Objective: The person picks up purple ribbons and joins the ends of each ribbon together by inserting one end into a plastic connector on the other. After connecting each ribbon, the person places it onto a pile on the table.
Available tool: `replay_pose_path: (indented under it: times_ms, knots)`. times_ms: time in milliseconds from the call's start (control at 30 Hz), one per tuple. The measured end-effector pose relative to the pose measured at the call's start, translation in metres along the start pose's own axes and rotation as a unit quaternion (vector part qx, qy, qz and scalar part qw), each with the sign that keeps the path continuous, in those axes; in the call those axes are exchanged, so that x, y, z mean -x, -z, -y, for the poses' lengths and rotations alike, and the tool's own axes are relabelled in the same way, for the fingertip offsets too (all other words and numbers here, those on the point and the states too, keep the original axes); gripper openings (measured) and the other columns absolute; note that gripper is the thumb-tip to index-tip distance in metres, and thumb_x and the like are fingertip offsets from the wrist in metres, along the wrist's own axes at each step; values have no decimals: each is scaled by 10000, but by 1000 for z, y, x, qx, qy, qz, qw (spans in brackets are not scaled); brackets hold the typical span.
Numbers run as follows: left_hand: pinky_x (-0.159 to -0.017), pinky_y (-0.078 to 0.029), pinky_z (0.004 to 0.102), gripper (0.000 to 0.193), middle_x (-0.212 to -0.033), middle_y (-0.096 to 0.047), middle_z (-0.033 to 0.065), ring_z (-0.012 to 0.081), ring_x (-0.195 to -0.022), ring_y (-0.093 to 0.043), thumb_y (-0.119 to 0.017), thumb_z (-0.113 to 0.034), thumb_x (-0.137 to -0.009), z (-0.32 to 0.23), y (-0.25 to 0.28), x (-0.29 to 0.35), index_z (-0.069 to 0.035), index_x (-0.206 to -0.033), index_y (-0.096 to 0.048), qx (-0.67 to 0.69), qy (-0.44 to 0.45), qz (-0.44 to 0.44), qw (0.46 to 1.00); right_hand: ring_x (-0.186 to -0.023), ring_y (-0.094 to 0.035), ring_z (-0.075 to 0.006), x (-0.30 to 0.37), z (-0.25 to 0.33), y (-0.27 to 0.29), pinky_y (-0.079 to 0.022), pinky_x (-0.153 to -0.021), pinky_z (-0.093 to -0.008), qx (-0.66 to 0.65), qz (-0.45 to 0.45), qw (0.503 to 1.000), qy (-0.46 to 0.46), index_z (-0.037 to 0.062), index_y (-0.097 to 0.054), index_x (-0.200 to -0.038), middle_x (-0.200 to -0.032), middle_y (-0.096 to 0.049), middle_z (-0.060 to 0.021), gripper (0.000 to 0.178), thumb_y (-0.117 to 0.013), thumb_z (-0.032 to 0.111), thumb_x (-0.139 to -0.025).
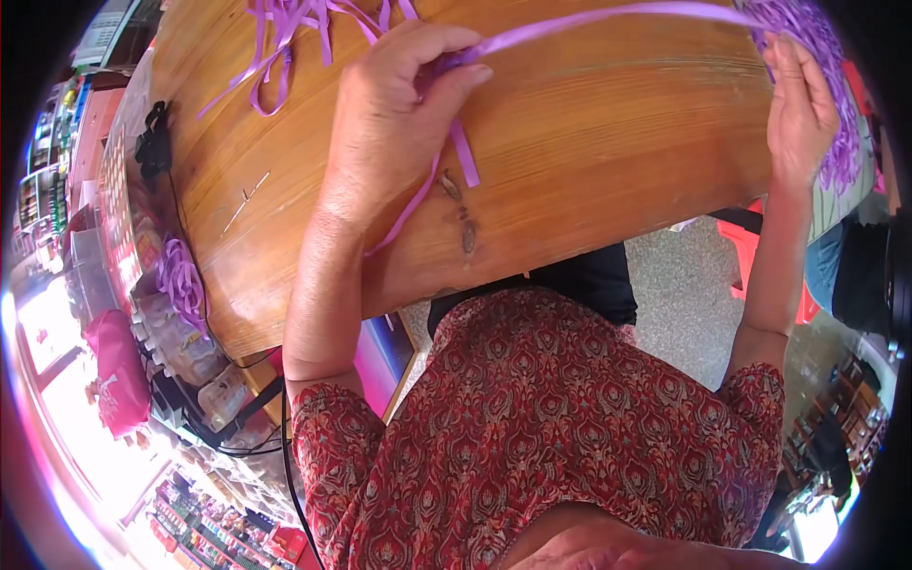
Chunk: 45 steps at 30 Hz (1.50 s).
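Note:
My left hand (394, 104) rests on a wooden table (608, 142) and pinches a flat purple ribbon (608, 17) between thumb and fingers. The ribbon runs taut from that hand to the right, up to a bundle of purple ribbon (826, 66). Short ends of the ribbon hang down below my left hand. My right hand (796, 104) lies at the table's right edge, fingers up against the bundle. More loose purple ribbon strips (285, 38) lie on the table at the upper left.
A black clip-like object (152, 142) and two thin pins (247, 199) lie near the table's left edge. Purple ribbon loops (180, 280) hang beside shelves of small goods at left. A red plastic stool (750, 247) stands on the speckled floor at right.

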State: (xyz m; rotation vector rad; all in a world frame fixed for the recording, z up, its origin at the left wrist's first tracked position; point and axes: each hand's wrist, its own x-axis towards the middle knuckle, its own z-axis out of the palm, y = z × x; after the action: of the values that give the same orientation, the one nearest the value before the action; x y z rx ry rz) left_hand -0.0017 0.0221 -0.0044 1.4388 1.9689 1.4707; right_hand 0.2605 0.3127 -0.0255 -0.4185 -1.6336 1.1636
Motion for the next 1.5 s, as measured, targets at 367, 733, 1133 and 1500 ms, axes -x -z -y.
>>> replay_pose_path:
  times_ms: [367, 733, 1133, 1500]
  knots:
    - [-680, -441, 187, 148, -810, -621, -6, 37, -764, -530, -647, -40, -843, -23, 12, 21, 12, -981, -638, 148, 114, 30, 982, -1042, -552, -258, 24, 107, -134, -425, -889, -362, 407, 250, 846, 238, 73, -625, -1111, -1146, -577, -111, 368, -685, 126, -752]
    - [-612, -440, 195, 138, -820, -621, 12, 51, -712, -545, -666, -53, -831, -42, 16, 31, -4, -959, -651, 273, 94, 53, 956, -690, -554, -217, 41, 100, -179, -417, -612, -327, 150, 317, 864, 362, -10, -680, -894, -784, -582, -67, 306, -748, 49, -602]
    - [-613, -415, 220, 46, -715, -584, 47, 101, -664, -519, -607, 60, -778, -30, 94, 46, 27, -805, -625, -53, -50, -42, 997, -787, -545, -175, 10, 102, -81, -429, -699, -258, 265, 213, 914, 224, -35, -611, -942, -857, -587, -87, 130, -589, -68, -818]
    - [-657, -387, 208, 38, -771, -574, 29, 90, -715, -501, -597, 49, -801, -16, 168, 88, 27, -831, -608, -170, 21, -100, 980, -905, -545, -71, -19, 42, 43, -424, -837, -202, 233, -10, 972, 17, -10, -631, -1055, -995, -612, -9, 181, -570, 54, -897]
